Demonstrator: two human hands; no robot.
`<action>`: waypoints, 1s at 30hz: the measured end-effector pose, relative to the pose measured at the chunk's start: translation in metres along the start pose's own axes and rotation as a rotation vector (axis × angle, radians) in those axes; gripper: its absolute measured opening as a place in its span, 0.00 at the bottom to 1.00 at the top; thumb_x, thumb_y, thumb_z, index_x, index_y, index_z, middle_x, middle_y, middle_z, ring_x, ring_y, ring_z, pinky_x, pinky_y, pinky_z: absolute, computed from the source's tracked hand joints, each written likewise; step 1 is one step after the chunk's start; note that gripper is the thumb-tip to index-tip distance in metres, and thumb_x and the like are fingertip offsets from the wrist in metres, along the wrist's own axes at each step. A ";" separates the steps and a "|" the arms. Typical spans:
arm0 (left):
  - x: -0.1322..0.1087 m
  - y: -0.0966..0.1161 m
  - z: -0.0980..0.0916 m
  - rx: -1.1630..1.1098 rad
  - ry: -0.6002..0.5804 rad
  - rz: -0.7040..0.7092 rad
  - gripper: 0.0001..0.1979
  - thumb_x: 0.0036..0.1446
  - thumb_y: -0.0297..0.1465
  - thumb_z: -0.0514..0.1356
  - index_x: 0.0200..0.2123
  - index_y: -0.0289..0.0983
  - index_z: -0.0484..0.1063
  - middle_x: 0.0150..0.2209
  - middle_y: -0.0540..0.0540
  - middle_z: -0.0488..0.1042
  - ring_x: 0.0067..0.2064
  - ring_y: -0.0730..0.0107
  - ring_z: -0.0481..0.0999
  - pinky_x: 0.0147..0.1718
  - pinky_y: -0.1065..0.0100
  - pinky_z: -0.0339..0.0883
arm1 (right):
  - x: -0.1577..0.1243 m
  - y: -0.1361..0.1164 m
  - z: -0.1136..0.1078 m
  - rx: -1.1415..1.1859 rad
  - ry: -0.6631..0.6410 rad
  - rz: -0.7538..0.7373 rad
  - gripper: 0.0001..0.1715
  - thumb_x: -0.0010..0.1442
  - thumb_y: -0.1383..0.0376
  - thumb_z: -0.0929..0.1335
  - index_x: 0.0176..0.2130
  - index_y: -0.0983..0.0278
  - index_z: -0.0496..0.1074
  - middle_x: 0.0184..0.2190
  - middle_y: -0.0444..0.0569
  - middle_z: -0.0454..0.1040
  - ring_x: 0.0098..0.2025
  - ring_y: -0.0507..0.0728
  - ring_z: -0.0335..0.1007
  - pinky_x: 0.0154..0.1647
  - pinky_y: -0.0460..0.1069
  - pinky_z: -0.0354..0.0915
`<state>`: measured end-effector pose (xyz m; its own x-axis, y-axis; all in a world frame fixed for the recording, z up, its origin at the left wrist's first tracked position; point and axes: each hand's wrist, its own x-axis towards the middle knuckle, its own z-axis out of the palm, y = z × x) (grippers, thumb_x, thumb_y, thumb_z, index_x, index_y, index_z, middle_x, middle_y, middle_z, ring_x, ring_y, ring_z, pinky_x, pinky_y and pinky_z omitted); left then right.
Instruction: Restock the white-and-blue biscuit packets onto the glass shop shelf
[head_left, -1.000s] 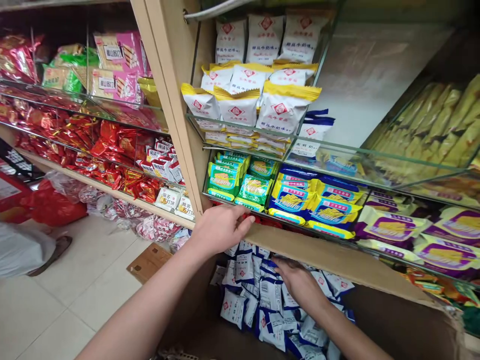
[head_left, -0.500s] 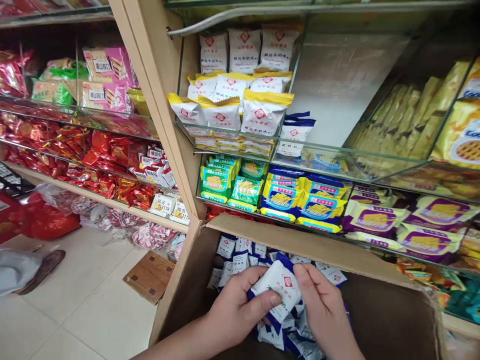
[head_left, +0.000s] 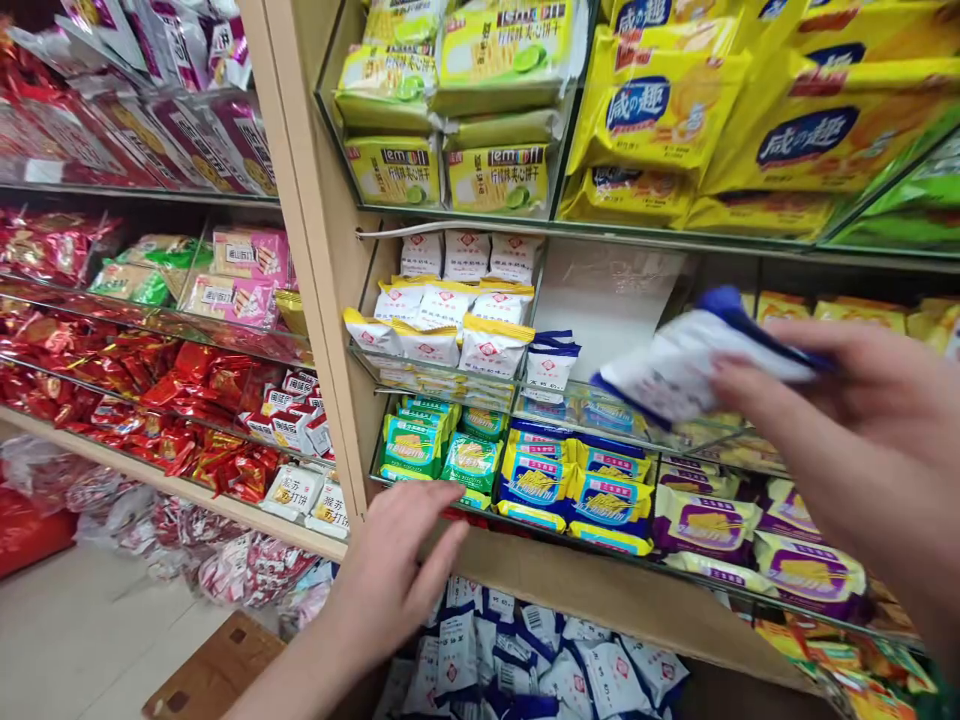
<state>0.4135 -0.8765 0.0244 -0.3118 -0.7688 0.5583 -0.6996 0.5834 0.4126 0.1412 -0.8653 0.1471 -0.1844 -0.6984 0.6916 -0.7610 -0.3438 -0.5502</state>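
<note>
My right hand [head_left: 870, 420] is raised in front of the shelf, its thumb and fingers gripping a white-and-blue snack packet [head_left: 675, 365]. Motion blurs the print on that packet. Empty, with its fingers stretched out, my left hand [head_left: 397, 560] hovers by the near edge of the shelf and the cardboard box [head_left: 600, 590]. Inside the box lie many loose white-and-blue packets [head_left: 611, 675] of similar look. Left of the held packet, a few like packets [head_left: 551, 365] stand in a glass compartment, beside stacked white-and-yellow packets [head_left: 495, 345].
Glass-edged shelves hold green packets [head_left: 472, 462], blue-and-yellow packets [head_left: 611, 495], purple packets [head_left: 705, 520] and, above, large yellow packs [head_left: 652, 105]. A wooden upright [head_left: 315, 250] divides off the left shelves. A brown wooden piece [head_left: 217, 665] lies on the tiled floor.
My right hand has lifted the packet from over the box up to the shelf. My left hand has let go of it and moved left. The view has tilted upward.
</note>
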 end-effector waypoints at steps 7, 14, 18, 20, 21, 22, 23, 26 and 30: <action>0.012 -0.026 0.010 0.229 -0.302 -0.201 0.16 0.61 0.39 0.44 0.42 0.43 0.68 0.36 0.47 0.75 0.40 0.63 0.74 0.38 0.66 0.64 | 0.090 0.013 0.081 0.013 -0.576 0.028 0.13 0.55 0.62 0.64 0.41 0.64 0.66 0.29 0.46 0.74 0.26 0.53 0.72 0.28 0.47 0.68; 0.008 -0.020 0.008 0.228 -0.286 -0.180 0.18 0.61 0.39 0.42 0.41 0.43 0.69 0.34 0.47 0.75 0.38 0.64 0.74 0.37 0.67 0.63 | 0.090 0.010 0.101 -0.331 -0.478 -0.005 0.35 0.41 0.57 0.72 0.47 0.68 0.63 0.47 0.63 0.64 0.45 0.68 0.66 0.44 0.58 0.63; 0.008 -0.021 0.008 0.206 -0.264 -0.199 0.17 0.60 0.39 0.43 0.41 0.43 0.70 0.33 0.47 0.75 0.38 0.64 0.74 0.37 0.67 0.63 | 0.093 0.010 0.107 -0.401 -0.657 0.033 0.56 0.39 0.57 0.73 0.58 0.72 0.46 0.48 0.62 0.66 0.47 0.64 0.65 0.44 0.53 0.64; 0.008 -0.021 0.009 0.214 -0.271 -0.195 0.17 0.61 0.38 0.43 0.41 0.43 0.70 0.33 0.47 0.75 0.37 0.63 0.73 0.36 0.67 0.63 | 0.095 0.011 0.112 -0.377 -0.718 0.032 0.52 0.41 0.58 0.72 0.58 0.71 0.47 0.46 0.58 0.69 0.45 0.61 0.67 0.43 0.51 0.65; 0.008 -0.021 0.010 0.220 -0.277 -0.192 0.18 0.61 0.38 0.42 0.41 0.44 0.70 0.33 0.47 0.75 0.37 0.63 0.73 0.36 0.66 0.63 | 0.096 0.012 0.114 -0.372 -0.730 0.033 0.50 0.42 0.58 0.72 0.57 0.70 0.48 0.46 0.57 0.69 0.45 0.60 0.67 0.43 0.51 0.65; 0.008 -0.021 0.010 0.226 -0.282 -0.190 0.18 0.61 0.38 0.42 0.41 0.44 0.70 0.34 0.47 0.75 0.37 0.63 0.73 0.36 0.66 0.63 | 0.096 0.012 0.115 -0.372 -0.737 0.033 0.50 0.42 0.58 0.71 0.58 0.69 0.47 0.46 0.57 0.69 0.45 0.60 0.67 0.43 0.51 0.65; 0.008 -0.021 0.010 0.231 -0.287 -0.190 0.18 0.61 0.38 0.42 0.41 0.44 0.69 0.34 0.47 0.75 0.38 0.63 0.73 0.36 0.66 0.63 | 0.096 0.012 0.116 -0.373 -0.739 0.032 0.52 0.42 0.58 0.71 0.59 0.70 0.46 0.47 0.58 0.68 0.46 0.61 0.67 0.44 0.51 0.64; 0.007 -0.022 0.011 0.241 -0.295 -0.196 0.18 0.61 0.38 0.42 0.42 0.44 0.69 0.34 0.47 0.74 0.38 0.63 0.73 0.37 0.65 0.63 | 0.096 0.013 0.118 -0.376 -0.729 0.028 0.57 0.41 0.58 0.72 0.60 0.72 0.42 0.50 0.61 0.65 0.50 0.63 0.64 0.47 0.53 0.62; 0.008 -0.023 0.011 0.241 -0.306 -0.197 0.18 0.61 0.38 0.41 0.42 0.44 0.68 0.35 0.47 0.74 0.38 0.63 0.73 0.36 0.64 0.63 | 0.096 0.014 0.121 -0.370 -0.695 0.048 0.56 0.40 0.56 0.72 0.59 0.69 0.44 0.51 0.60 0.65 0.50 0.64 0.64 0.48 0.55 0.63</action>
<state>0.4196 -0.8989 0.0113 -0.3083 -0.9227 0.2314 -0.8834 0.3679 0.2901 0.1881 -1.0130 0.1494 0.1156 -0.9815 0.1528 -0.9421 -0.1571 -0.2962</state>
